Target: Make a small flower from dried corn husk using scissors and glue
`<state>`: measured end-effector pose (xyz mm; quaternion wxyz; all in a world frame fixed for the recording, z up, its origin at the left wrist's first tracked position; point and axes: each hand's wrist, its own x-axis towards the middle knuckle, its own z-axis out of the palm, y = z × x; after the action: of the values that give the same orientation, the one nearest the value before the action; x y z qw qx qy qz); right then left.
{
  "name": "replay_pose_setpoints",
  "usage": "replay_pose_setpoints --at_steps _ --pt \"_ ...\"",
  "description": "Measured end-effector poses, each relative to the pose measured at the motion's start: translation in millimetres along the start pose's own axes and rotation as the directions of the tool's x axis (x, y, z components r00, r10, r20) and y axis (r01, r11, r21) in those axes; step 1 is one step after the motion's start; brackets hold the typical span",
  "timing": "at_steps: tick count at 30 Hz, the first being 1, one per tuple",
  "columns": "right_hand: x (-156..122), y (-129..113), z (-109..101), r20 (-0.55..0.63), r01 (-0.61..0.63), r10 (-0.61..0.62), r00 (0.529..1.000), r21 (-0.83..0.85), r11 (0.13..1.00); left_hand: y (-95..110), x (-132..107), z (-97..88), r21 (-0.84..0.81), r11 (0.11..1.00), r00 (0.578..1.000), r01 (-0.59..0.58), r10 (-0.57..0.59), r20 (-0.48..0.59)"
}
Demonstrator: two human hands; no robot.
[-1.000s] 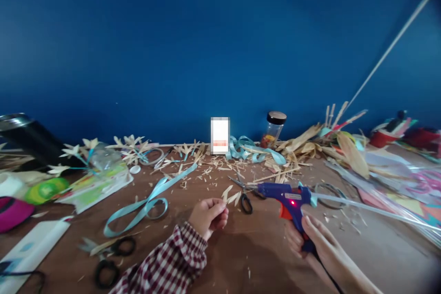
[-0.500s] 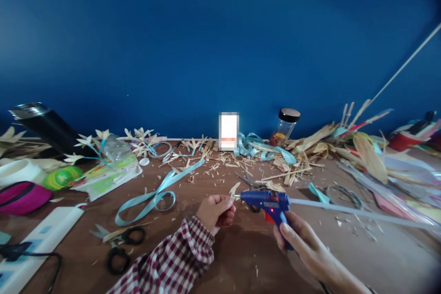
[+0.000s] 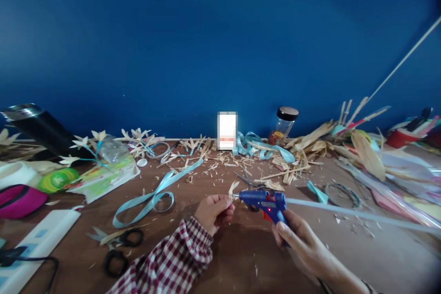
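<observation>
My right hand (image 3: 298, 236) is wrapped round the handle of a blue glue gun (image 3: 265, 200), whose small red light is lit. A long clear glue stick (image 3: 330, 210) sticks out of its back end. My left hand (image 3: 214, 213) pinches a small pale flower of dried husk (image 3: 233, 188) between thumb and fingers. The gun's metal nozzle meets the base of this flower, close to my left fingertips; whether it touches, I cannot tell. Black-handled scissors (image 3: 119, 243) lie open on the table left of my left sleeve. A second pair of scissors lies partly hidden behind the gun.
Light blue ribbon (image 3: 148, 204) curls left of centre. A white power strip (image 3: 41, 243) with a black plug lies front left. Husk scraps (image 3: 220, 163), a lidded jar (image 3: 284, 126) and finished-looking flowers (image 3: 84, 144) line the back. Dry husks (image 3: 367, 156) and plastic sheets are heaped at right.
The whole view has shifted slightly, so things sit a little further left. Both hands keep their holds, and the nozzle stays at the flower's base.
</observation>
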<state>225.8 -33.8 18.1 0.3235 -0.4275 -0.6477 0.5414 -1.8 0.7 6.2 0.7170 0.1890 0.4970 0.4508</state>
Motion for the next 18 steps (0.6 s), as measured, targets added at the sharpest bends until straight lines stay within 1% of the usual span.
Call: replay_pose_setpoints --at_steps 6,12,18 --pt "-2.0 -2.2 0.4 -0.036 0.014 -0.015 0.999 -0.021 1.000 -0.6 -0.6 1.2 0.025 1.000 1.000 -0.006 0.005 0.003" --pt "-2.2 -3.2 4.9 -0.065 -0.035 0.034 0.997 -0.010 0.999 0.8 -1.8 1.7 0.052 0.999 1.000 -0.010 0.011 -0.003" --pt "-4.7 0.3 5.0 -0.196 -0.071 0.064 0.979 -0.030 0.997 -0.7 -0.4 -0.5 0.066 0.997 1.000 -0.027 0.026 0.016"
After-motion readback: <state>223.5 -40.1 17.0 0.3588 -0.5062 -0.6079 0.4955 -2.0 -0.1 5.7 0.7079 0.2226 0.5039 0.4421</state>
